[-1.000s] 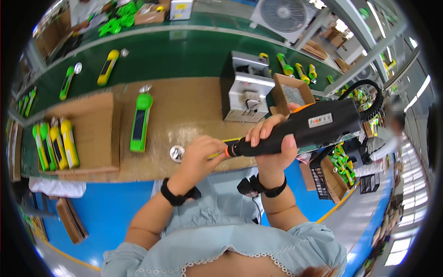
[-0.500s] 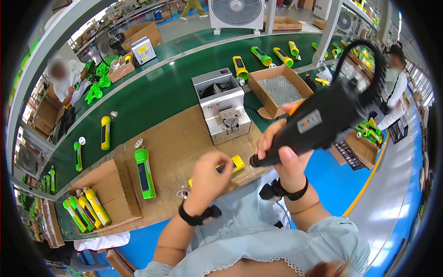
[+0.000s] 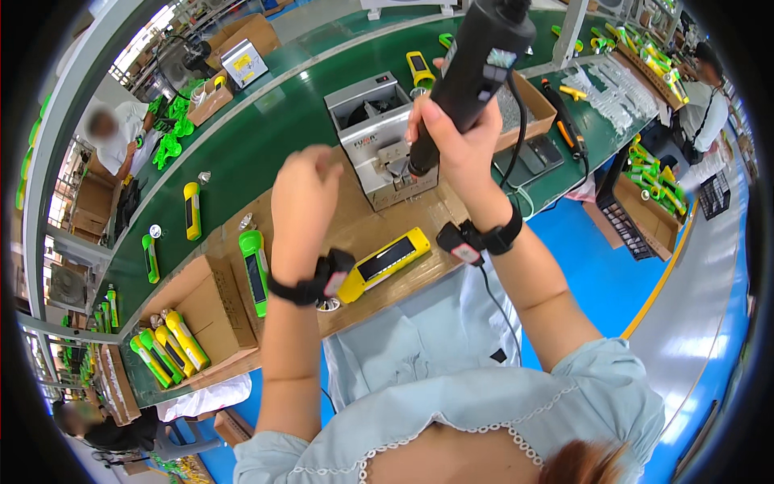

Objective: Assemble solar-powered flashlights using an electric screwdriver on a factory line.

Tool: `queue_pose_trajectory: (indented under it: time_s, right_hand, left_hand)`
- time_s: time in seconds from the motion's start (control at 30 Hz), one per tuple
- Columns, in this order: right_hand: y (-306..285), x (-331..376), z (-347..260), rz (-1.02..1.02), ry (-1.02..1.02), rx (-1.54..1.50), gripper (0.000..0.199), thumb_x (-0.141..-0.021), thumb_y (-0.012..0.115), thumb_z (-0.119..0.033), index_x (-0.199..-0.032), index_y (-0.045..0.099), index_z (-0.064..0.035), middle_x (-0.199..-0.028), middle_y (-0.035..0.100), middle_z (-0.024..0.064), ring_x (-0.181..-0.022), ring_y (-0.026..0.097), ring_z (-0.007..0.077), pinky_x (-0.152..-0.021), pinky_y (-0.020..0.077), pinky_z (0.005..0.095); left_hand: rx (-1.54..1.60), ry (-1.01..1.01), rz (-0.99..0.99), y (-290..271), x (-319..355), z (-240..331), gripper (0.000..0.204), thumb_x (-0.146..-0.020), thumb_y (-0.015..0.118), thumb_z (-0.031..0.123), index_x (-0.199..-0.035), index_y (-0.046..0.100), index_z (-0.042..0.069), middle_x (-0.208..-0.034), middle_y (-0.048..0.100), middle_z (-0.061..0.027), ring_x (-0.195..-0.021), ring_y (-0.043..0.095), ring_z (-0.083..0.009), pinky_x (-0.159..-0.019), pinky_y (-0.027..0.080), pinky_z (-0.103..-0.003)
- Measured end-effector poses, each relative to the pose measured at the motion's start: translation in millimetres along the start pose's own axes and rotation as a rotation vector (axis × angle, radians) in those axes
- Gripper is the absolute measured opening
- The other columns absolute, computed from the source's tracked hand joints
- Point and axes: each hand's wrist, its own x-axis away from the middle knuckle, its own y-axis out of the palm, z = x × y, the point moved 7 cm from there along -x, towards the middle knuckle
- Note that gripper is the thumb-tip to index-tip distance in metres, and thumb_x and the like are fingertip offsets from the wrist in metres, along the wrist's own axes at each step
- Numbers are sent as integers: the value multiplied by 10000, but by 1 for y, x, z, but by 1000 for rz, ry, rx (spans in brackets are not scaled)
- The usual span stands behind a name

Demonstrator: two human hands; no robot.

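My right hand (image 3: 461, 133) is wrapped round a black electric screwdriver (image 3: 477, 68), its tip down at the front of a silver screw feeder (image 3: 367, 145). To the feeder's left, my left hand (image 3: 302, 198) is raised over the cardboard sheet (image 3: 343, 218). Its fingers are bent and smeared by motion, so their grip is unclear. Below and between my hands lies a yellow flashlight body (image 3: 395, 254) with a dark panel. Beside my left wrist is a silver reflector (image 3: 328, 305), partly hidden. A green flashlight body (image 3: 254, 274) lies left of my left forearm.
An open carton (image 3: 210, 306) stands at the left beside several yellow and green flashlights (image 3: 184, 343). Behind my right hand is a box (image 3: 536, 113); a black-and-orange power screwdriver (image 3: 568, 125) and a phone (image 3: 538, 155) lie right of it. Co-workers sit at both far sides.
My right hand has carried the screwdriver left and away from me to the feeder's front. My left hand has moved up and left off the yellow flashlight body, which now shows fully.
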Motion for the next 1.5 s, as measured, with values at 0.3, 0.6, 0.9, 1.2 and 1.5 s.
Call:
queue_pose_trajectory:
  time_s: [0.3,0.6,0.9,1.2,1.5]
  right_hand:
    - [5,0,27,20,-6,-12,424,-736,725,-34,-1074,469,-21,-847,586,29,-684,573,70,-602,478,223]
    - [23,-7,45,-47,110,106,261,-762,698,-79,-957,527,-45,-716,580,9,-510,537,66,-456,450,234]
    - [41,65,7,-37,275,-177,345,-814,625,-9,-1118,464,3,-679,577,73,-518,562,136,-493,458,260]
    - [88,106,-6,-147,276,-274,449,-812,625,6,-1207,412,19,-738,601,89,-579,581,137,-528,482,265]
    - [89,123,18,-99,313,-147,362,-765,689,-7,-1031,445,-31,-777,595,43,-638,579,90,-573,489,246]
  left_hand:
    - [94,-18,-264,36,155,-24,520,-646,794,279,-1054,582,36,-993,556,-170,-947,523,-362,-836,414,-429]
    - [-18,76,-140,46,155,-27,451,-669,766,258,-1024,593,40,-915,561,-138,-874,517,-328,-778,383,-411]
    - [3,60,-149,46,164,-33,448,-698,724,196,-1087,572,35,-982,523,-164,-923,500,-336,-796,376,-415]
    - [21,105,-138,44,164,-36,479,-643,747,129,-1054,530,12,-1006,520,-162,-948,504,-336,-802,368,-420]
    - [54,141,-110,43,164,-33,444,-676,713,129,-1046,499,10,-972,509,-165,-914,489,-355,-765,372,-442]
